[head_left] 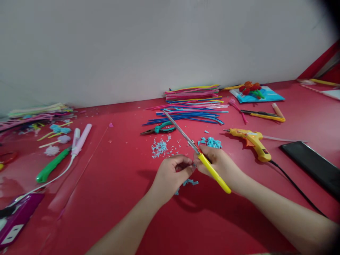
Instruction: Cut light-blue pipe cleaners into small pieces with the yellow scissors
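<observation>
Yellow-handled scissors (214,173) rest in my right hand (221,164), their blades pointing up and to the left. The thumb and fingers of my left hand (171,177) are pinched together and meet my right fingertips over the table. Between the fingertips there is a tiny bluish piece, mostly hidden. Below my hands lie short light blue pieces (190,182). A pile of small blue clippings (159,148) is just beyond my left hand, and a heap of pointed blue pieces (213,142) sits beyond my right hand.
Teal-handled pliers (162,128) lie in front of bundled pipe cleaners (191,94). To the right are a yellow glue gun (252,140) with its cord, and a black phone (310,164). At left are a green-handled tool (54,164), a pink hot tool (82,139) and a purple power strip (22,216).
</observation>
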The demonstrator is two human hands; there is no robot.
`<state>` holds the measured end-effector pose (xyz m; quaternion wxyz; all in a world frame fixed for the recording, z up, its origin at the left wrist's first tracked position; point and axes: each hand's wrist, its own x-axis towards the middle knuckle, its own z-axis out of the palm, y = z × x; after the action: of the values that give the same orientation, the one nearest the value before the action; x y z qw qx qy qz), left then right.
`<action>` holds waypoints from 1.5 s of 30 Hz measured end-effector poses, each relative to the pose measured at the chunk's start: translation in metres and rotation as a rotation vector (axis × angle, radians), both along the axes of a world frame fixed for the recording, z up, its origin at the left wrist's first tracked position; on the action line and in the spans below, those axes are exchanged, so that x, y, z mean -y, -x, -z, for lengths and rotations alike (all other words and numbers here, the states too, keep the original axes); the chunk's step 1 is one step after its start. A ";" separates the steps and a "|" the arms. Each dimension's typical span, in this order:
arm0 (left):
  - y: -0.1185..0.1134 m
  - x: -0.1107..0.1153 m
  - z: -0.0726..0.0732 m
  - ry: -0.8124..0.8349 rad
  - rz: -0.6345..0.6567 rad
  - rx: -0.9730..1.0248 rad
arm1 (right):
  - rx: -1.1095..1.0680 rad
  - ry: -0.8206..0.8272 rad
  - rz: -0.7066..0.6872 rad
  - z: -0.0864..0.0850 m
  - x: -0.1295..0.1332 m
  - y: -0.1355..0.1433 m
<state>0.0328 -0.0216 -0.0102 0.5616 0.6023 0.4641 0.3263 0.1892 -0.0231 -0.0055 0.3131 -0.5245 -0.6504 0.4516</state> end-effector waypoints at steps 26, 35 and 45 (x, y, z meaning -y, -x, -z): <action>0.022 -0.015 -0.014 -0.072 -0.452 0.368 | 0.861 -0.381 -0.102 0.009 0.010 -0.012; 0.021 -0.016 -0.014 -0.072 -0.447 0.422 | 0.850 -0.385 -0.122 0.009 0.009 -0.012; 0.022 -0.016 -0.017 -0.058 -0.449 0.385 | 0.860 -0.395 -0.114 0.010 0.008 -0.014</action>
<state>0.0110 -0.0059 0.0069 0.5358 0.4273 0.4611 0.5637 0.2028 -0.0315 -0.0157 0.0841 -0.5578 -0.8220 0.0778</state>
